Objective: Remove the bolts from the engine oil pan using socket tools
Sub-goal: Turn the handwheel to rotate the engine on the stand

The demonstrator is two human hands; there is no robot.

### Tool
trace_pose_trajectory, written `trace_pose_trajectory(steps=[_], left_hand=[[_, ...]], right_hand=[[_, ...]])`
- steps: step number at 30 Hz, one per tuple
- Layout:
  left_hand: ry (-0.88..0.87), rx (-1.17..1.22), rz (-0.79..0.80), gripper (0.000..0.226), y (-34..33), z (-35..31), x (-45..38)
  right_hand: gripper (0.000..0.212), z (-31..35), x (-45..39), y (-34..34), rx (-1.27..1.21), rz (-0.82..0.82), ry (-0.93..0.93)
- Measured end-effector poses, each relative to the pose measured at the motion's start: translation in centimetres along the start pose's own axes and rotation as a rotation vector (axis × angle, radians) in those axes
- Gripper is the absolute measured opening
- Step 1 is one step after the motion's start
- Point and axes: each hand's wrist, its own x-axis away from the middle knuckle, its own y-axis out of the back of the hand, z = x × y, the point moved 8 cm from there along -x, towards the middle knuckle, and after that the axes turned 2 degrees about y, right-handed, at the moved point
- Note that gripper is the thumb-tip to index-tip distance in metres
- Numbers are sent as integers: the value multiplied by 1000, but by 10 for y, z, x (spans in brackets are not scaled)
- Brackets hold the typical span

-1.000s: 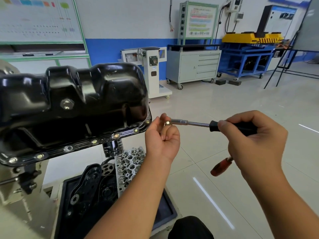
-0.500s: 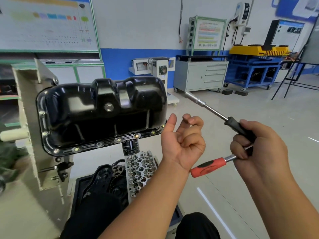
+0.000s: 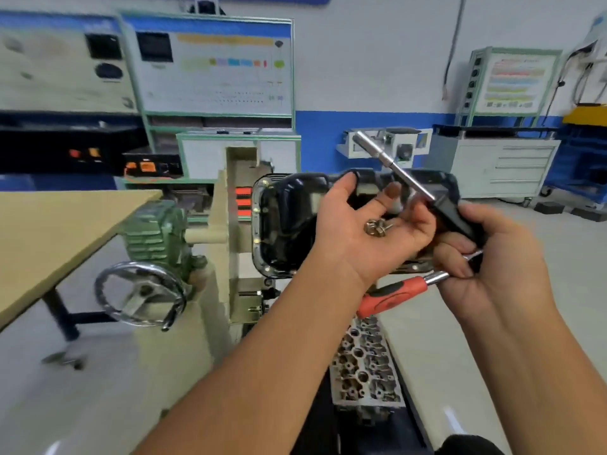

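Before the oil pan [image 3: 285,224], left hand [image 3: 371,238] cups bolts [image 3: 377,227]; right hand [image 3: 499,257] grips socket tools [image 3: 456,215].

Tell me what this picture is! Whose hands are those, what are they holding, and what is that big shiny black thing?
The picture comes from a camera worn on a person's head, so you look down at that person's own two hands in a workshop.

The left hand is turned palm up, and small metal bolts lie in it.

The right hand grips two tools at once: a socket driver with a black handle and a long silver shaft pointing up, and a ratchet with a red handle pointing down to the left.

The shiny black thing behind the hands is the engine's oil pan. It is fixed on a beige stand, not lying on a table. Little bolts still dot its rim.

Lower down sits a grey metal engine part full of holes. On the left are a wooden table and a round hand wheel.
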Motion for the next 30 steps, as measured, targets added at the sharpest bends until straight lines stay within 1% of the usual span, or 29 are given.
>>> trace_pose_trajectory(steps=[3,5,7,9,10,12,13,14,15,16,17,18,19,20,24,27,30], left_hand=[[-166,6,-74,44,19,-75,51],[-272,20,-171,34,47,-130,91],[-310,-14,-286,27,82,-182,139],[-399,-161,-480,28,125,-237,199],[-465,-265,-614,31,146,-264,233],[-638,-447,-956,33,183,-319,307],[-747,-607,-1155,31,194,-345,347],[-838,-860,-1376,27,198,-369,385],[-874,-1205,-1582,24,196,-388,414],[-803,-1579,-1705,24,198,-402,428],[-642,-1874,-1745,24,210,-410,435],[-477,-2074,-1740,23,228,-417,441],[-396,-2178,-1716,21,245,-422,446],[-391,-2215,-1696,19,258,-426,451],[-531,-2254,-1611,22,267,-437,456],[-620,-2230,-1606,20,266,-439,460],[-635,-2149,-1612,22,268,-441,462]], right_hand=[[22,-69,6,-56,-40,72,-136],[25,-116,16,-90,-54,103,-242],[24,-163,29,-125,-54,169,-357],[21,-209,46,-158,-28,251,-465],[21,-231,56,-173,-12,286,-513],[24,-274,79,-197,38,333,-601],[25,-294,90,-205,66,339,-640],[26,-312,102,-210,94,333,-672],[26,-329,111,-211,126,318,-689],[26,-344,120,-211,163,302,-694],[25,-357,128,-209,204,286,-693],[24,-370,135,-206,233,270,-694],[23,-380,140,-203,244,250,-696],[22,-389,145,-199,240,231,-701],[20,-413,145,-194,231,171,-682],[14,-422,142,-196,247,167,-699],[13,-424,140,-198,260,188,-700]])
